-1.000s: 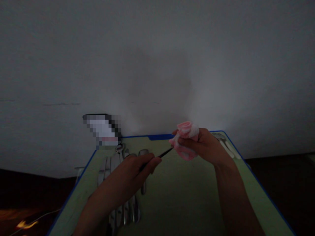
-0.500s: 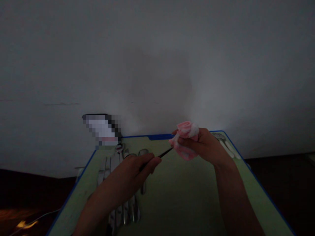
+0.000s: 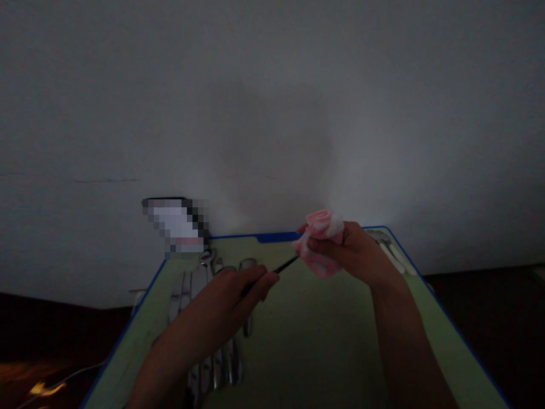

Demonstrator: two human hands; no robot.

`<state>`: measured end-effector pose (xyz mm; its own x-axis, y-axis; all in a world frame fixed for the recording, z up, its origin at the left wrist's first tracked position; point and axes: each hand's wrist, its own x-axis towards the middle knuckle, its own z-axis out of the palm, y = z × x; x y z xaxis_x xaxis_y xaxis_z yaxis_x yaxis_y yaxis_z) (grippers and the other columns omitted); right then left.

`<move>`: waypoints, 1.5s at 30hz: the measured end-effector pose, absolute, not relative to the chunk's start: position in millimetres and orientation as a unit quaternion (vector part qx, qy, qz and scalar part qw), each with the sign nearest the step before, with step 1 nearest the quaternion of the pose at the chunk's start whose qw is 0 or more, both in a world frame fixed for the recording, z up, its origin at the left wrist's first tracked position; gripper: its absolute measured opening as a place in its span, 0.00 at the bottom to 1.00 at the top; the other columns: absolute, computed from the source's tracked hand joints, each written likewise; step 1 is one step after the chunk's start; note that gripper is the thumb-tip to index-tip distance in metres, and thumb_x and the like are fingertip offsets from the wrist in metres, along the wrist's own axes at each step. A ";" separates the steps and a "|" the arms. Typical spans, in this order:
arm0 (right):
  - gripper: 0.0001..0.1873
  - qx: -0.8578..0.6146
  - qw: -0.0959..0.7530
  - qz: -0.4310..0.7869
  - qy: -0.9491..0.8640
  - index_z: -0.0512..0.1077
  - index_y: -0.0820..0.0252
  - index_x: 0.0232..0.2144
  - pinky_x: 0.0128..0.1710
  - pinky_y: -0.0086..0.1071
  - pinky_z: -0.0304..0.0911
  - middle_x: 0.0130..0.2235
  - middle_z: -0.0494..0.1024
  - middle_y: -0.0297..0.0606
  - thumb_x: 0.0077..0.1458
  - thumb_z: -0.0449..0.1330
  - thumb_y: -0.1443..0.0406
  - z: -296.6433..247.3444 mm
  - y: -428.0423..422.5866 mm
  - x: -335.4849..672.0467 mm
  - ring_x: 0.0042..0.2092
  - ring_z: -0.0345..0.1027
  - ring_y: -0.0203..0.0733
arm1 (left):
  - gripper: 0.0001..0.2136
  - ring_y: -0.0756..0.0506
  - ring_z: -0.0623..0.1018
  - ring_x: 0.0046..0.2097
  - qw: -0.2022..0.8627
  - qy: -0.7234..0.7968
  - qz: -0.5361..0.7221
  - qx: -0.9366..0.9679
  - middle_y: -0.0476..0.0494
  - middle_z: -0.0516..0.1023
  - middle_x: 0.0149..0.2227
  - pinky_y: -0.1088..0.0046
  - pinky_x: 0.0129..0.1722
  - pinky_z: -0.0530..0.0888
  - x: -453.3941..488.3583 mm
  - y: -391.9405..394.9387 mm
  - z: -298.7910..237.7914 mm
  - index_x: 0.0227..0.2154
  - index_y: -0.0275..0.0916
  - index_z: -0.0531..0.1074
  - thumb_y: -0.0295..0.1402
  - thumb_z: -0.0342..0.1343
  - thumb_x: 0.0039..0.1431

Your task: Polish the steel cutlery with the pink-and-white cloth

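My left hand point(image 3: 242, 289) is closed in a pinch on the dark thin handle of a utensil point(image 3: 286, 264), held above the green table. The handle's far end runs into a pink and white cloth point(image 3: 320, 243) bunched in my right hand point(image 3: 351, 253), whose fingers are wrapped round it. What the cloth covers is hidden. Both hands hover over the middle of the table, close together.
A green table top with a blue rim point(image 3: 272, 237) stands against a pale wall. Several metal spoons and forks point(image 3: 213, 318) lie in a row on its left side. More cutlery with pale handles point(image 3: 389, 250) lies at the far right corner. A pixelated object point(image 3: 176, 226) sits at the back left.
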<state>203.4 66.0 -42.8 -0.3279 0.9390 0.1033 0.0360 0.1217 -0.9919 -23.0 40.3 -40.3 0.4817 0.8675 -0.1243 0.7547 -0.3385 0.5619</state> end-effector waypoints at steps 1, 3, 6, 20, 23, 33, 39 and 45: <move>0.15 -0.393 0.424 0.532 -0.618 0.73 0.60 0.40 0.41 0.34 0.67 0.38 0.79 0.39 0.49 0.60 0.59 -42.7 66.2 203.3 0.40 0.73 0.40 | 0.19 0.52 0.67 0.23 0.284 0.499 0.099 0.812 0.53 0.66 0.20 0.75 0.24 0.58 -23.0 40.1 -40.4 0.23 0.38 0.64 0.44 0.39 0.62; 0.15 -0.390 0.426 0.533 -0.619 0.73 0.60 0.39 0.41 0.33 0.67 0.37 0.79 0.39 0.49 0.60 0.60 -42.5 66.4 203.2 0.40 0.73 0.39 | 0.19 0.51 0.67 0.23 0.283 0.501 0.100 0.812 0.53 0.67 0.20 0.75 0.24 0.58 -23.1 39.7 -40.5 0.23 0.38 0.64 0.43 0.39 0.62; 0.14 -0.390 0.428 0.532 -0.618 0.73 0.60 0.38 0.41 0.32 0.67 0.37 0.79 0.38 0.49 0.61 0.60 -42.3 66.6 203.3 0.39 0.74 0.39 | 0.18 0.51 0.67 0.23 0.285 0.502 0.099 0.810 0.52 0.68 0.21 0.75 0.25 0.59 -22.9 39.4 -40.2 0.23 0.38 0.65 0.43 0.39 0.62; 0.14 -0.398 0.422 0.513 -0.632 0.74 0.61 0.37 0.41 0.34 0.67 0.37 0.79 0.39 0.49 0.60 0.59 -41.3 66.2 204.3 0.39 0.73 0.40 | 0.19 0.51 0.67 0.23 0.287 0.500 0.096 0.812 0.53 0.67 0.20 0.75 0.25 0.58 -23.0 41.5 -41.3 0.23 0.38 0.65 0.44 0.39 0.63; 0.14 -0.403 0.421 0.509 -0.633 0.73 0.61 0.37 0.40 0.33 0.67 0.37 0.79 0.39 0.49 0.60 0.59 -41.6 66.4 204.4 0.39 0.73 0.39 | 0.19 0.52 0.67 0.23 0.284 0.499 0.098 0.813 0.53 0.67 0.20 0.75 0.24 0.58 -22.6 41.1 -40.1 0.23 0.38 0.64 0.44 0.39 0.62; 0.15 -0.399 0.423 0.525 -0.621 0.73 0.60 0.38 0.41 0.33 0.67 0.37 0.79 0.39 0.49 0.61 0.59 -41.8 66.2 203.5 0.39 0.73 0.40 | 0.19 0.51 0.68 0.24 0.287 0.498 0.091 0.813 0.53 0.68 0.21 0.75 0.25 0.59 -23.1 40.1 -40.2 0.24 0.38 0.65 0.44 0.39 0.62; 0.14 -0.397 0.428 0.529 -0.615 0.74 0.60 0.37 0.41 0.33 0.67 0.37 0.79 0.39 0.48 0.61 0.60 -40.8 65.7 203.2 0.39 0.74 0.40 | 0.19 0.51 0.68 0.24 0.284 0.498 0.092 0.814 0.53 0.67 0.21 0.75 0.25 0.59 -23.1 40.9 -41.7 0.25 0.39 0.65 0.44 0.39 0.63; 0.14 -0.390 0.426 0.545 -0.608 0.74 0.59 0.37 0.41 0.33 0.67 0.38 0.79 0.38 0.48 0.61 0.60 -41.9 66.3 202.9 0.39 0.74 0.39 | 0.19 0.51 0.68 0.24 0.285 0.496 0.097 0.814 0.53 0.66 0.21 0.75 0.25 0.59 -23.1 42.0 -42.2 0.23 0.39 0.64 0.45 0.39 0.63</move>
